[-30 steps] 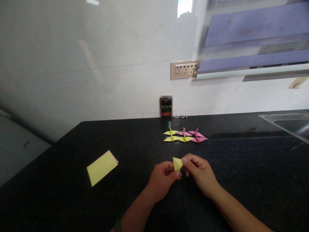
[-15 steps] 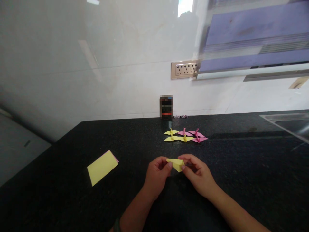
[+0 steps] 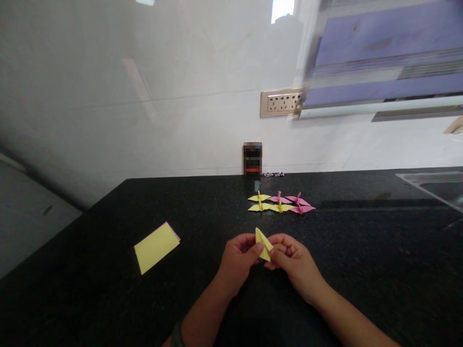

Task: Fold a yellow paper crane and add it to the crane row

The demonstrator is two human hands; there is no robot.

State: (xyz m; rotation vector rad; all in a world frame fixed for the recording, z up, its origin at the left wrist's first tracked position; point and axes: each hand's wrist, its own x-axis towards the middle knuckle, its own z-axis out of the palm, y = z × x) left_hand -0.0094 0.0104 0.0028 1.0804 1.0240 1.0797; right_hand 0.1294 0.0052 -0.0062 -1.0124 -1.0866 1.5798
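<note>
A small folded piece of yellow paper [image 3: 264, 244] is pinched between my two hands above the dark countertop. My left hand [image 3: 240, 255] grips its left side, thumb on the near face. On its right lower edge, my right hand [image 3: 292, 258] holds it between thumb and fingers. One pointed end of the paper sticks up and away from me. Just beyond my hands lie yellow paper cranes [image 3: 260, 207] and pink paper cranes [image 3: 300, 208] in two rows. To the left rests a stack of yellow and pink paper sheets [image 3: 156, 248], yellow on top.
A dark, blurred-out upright object [image 3: 252, 160] leans at the wall, with a beaded strand [image 3: 274, 174] beside it. A sink [image 3: 434, 188] is set into the black countertop [image 3: 90, 270] at the right. Wall sockets [image 3: 282, 102] sit above.
The yellow folded paper has been turned from lying nearly level to pointing up and away. My right fingers have shifted lower on it. The whole view has moved slightly.
</note>
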